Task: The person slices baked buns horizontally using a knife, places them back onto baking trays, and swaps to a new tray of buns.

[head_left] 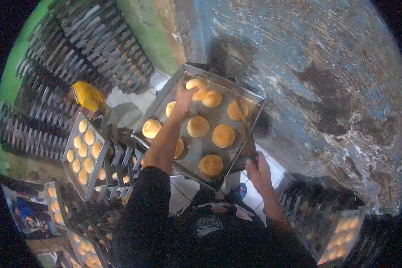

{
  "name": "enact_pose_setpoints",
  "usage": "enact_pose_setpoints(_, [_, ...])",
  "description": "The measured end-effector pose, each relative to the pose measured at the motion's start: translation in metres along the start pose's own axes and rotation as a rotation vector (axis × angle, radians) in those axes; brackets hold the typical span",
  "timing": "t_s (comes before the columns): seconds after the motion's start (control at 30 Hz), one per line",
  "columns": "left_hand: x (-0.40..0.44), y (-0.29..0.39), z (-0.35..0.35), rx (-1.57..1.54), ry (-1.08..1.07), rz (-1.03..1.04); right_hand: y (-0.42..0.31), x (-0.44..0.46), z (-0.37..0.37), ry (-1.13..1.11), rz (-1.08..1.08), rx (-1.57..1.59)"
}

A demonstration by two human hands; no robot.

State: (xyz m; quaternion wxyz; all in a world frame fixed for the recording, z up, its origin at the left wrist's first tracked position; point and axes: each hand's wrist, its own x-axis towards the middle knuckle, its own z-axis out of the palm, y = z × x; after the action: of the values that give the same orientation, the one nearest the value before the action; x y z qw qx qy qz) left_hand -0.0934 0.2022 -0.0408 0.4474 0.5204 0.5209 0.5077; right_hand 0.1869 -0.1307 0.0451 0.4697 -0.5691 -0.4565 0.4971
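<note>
A square metal baking tray (200,134) holds several round golden buns (223,136) in front of me. My left hand (184,97) reaches across the tray, its thumb and fingers closed on a bun (195,84) near the far corner. Beside the tray's right edge, my right hand (258,172) is wrapped round the dark handle of a long, thin tool (245,117). The tool's narrow end lies over a bun (236,110) at the right; its exact kind is not clear. My left forearm hides part of the buns on the left.
Left of me a rack (120,154) carries trays, including a tilted tray of buns (82,154). A person in a yellow shirt (88,96) stands by tall stacks of trays (98,40). A worn blue wall (317,89) rises at right; more buns (341,236) sit lower right.
</note>
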Motion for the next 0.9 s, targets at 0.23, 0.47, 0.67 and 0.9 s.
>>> enact_pose_setpoints(0.23, [-0.119,0.053,0.023,-1.093,-0.046,-0.208,-0.023,0.044,0.012,-0.053,-0.251,-0.114])
enact_pose_setpoints(0.47, [-0.190,0.086,0.039,-1.110,-0.047,-0.141,-0.039,0.032,0.017,-0.147,-0.463,-0.307])
enact_pose_setpoints(0.67, [-0.204,0.097,0.043,-1.051,-0.015,-0.100,-0.040,0.009,0.001,-0.208,-0.441,-0.241])
enact_pose_setpoints(0.9, [-0.228,0.111,0.058,-0.858,-0.100,0.007,-0.041,-0.023,-0.031,-0.174,-0.305,-0.301])
